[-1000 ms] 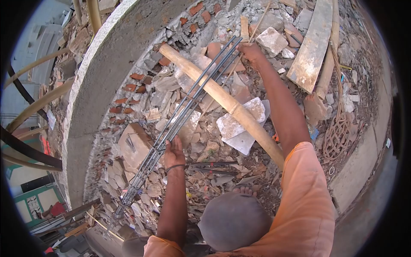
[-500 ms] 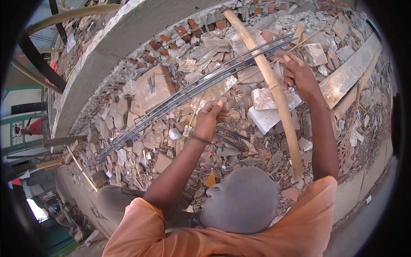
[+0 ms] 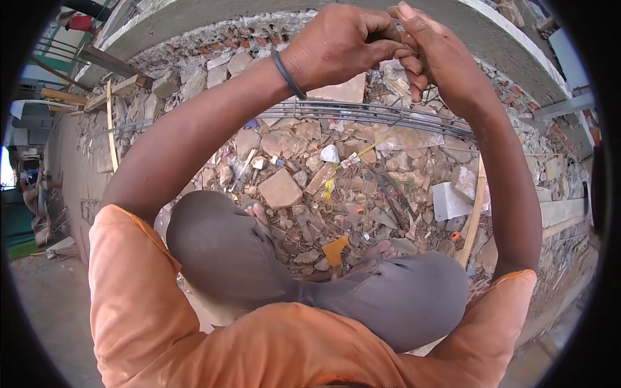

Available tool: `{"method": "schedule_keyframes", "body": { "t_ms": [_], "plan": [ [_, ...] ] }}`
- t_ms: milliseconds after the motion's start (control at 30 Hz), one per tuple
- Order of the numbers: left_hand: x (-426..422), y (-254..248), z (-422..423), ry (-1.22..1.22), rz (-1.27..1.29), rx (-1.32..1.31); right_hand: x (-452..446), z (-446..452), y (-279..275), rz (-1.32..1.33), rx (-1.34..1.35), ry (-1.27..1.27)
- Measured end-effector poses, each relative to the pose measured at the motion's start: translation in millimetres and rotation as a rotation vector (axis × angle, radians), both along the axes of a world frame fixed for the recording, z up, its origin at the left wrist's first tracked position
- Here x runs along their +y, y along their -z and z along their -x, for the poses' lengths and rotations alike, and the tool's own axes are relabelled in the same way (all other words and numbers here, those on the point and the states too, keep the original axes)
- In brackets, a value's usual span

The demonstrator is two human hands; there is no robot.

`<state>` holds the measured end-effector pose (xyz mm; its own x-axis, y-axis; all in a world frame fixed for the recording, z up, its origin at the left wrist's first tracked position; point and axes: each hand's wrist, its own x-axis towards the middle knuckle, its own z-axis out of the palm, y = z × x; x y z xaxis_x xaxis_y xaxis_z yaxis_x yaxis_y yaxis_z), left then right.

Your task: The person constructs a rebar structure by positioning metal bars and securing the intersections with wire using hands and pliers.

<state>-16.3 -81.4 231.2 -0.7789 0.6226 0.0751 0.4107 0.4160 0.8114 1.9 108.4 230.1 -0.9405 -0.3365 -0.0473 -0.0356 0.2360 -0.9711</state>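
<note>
My left hand (image 3: 346, 48), with a dark band on its wrist, meets my right hand (image 3: 446, 64) at the top of the view. The fingers of both are bent and pressed together. Whatever they hold is hidden or too thin to name; a fine dark line shows just below the right fingers. Behind and below the hands runs a bundle of steel reinforcing bars (image 3: 369, 115) with thin cross ties, spanning the view from left to right. A dark, two-armed object (image 3: 391, 197) lies on the rubble in front of my knees.
Broken brick and stone cover the ground, with a flat brown block (image 3: 280, 189) and a white block (image 3: 449, 202). A bamboo pole (image 3: 477, 210) leans at right, under the bars. Behind runs a concrete beam (image 3: 213, 29). Another person (image 3: 32, 194) is far left.
Both hands have come up and together; before, they were apart, the right one by the bars' end. The view has turned, and the bars now lie nearly level across it.
</note>
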Motion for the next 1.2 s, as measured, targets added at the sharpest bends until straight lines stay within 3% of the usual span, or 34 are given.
{"method": "schedule_keyframes", "body": {
  "t_ms": [33,67,133,267,333,400,467,533,567,667,767,833,1033,1200],
  "plan": [
    [-28.1,-11.5,9.4,0.111,0.070,-0.109,-9.4,25.2,-6.1,0.053,-0.205,-0.253],
    [-51.7,-11.5,11.0,0.152,0.069,-0.051,-16.2,53.8,-19.1,0.106,-0.416,-0.495],
    [-61.4,58.7,8.9,-0.243,0.019,0.719,-66.3,39.8,13.0,-0.089,-0.202,-0.206],
    [-108.2,118.0,7.9,-0.386,-0.071,0.360,-116.5,40.7,46.8,-0.296,-0.081,-0.215],
    [-125.5,141.5,-13.4,-0.312,-0.318,0.047,-133.8,27.6,56.5,-0.378,-0.249,-0.221],
    [-148.9,182.5,-45.7,-0.315,-0.361,-0.330,-140.0,5.0,81.2,-0.533,-0.385,-0.141],
    [-162.8,245.7,-73.3,-0.382,-0.460,-0.754,-127.1,-24.1,146.1,-0.564,-0.378,-0.122],
    [-161.2,300.7,-86.7,-0.615,-0.588,-1.025,-116.7,-47.6,230.4,-0.560,-0.182,0.049],
    [-157.9,318.5,-87.9,-0.731,-0.647,-1.156,-119.7,-46.0,247.0,-0.617,-0.142,0.115],
    [-139.7,342.2,-71.2,-0.874,-1.023,-1.044,-133.2,-32.5,271.9,-0.748,-0.083,0.270],
    [-131.4,343.2,-58.1,-0.895,-1.184,-1.063,-135.8,-16.8,278.5,-0.811,-0.114,0.287],
    [-128.7,355.0,-55.2,-0.871,-1.206,-1.054,-134.2,-13.5,289.7,-0.866,-0.106,0.252],
    [-130.7,361.2,-48.7,-0.858,-1.182,-1.027,-133.7,-4.9,312.3,-0.660,0.035,0.338],
    [-133.8,359.3,-45.5,-0.850,-1.113,-1.026,-150.2,-6.4,309.2,-0.503,-0.128,0.567]
  ]
}}
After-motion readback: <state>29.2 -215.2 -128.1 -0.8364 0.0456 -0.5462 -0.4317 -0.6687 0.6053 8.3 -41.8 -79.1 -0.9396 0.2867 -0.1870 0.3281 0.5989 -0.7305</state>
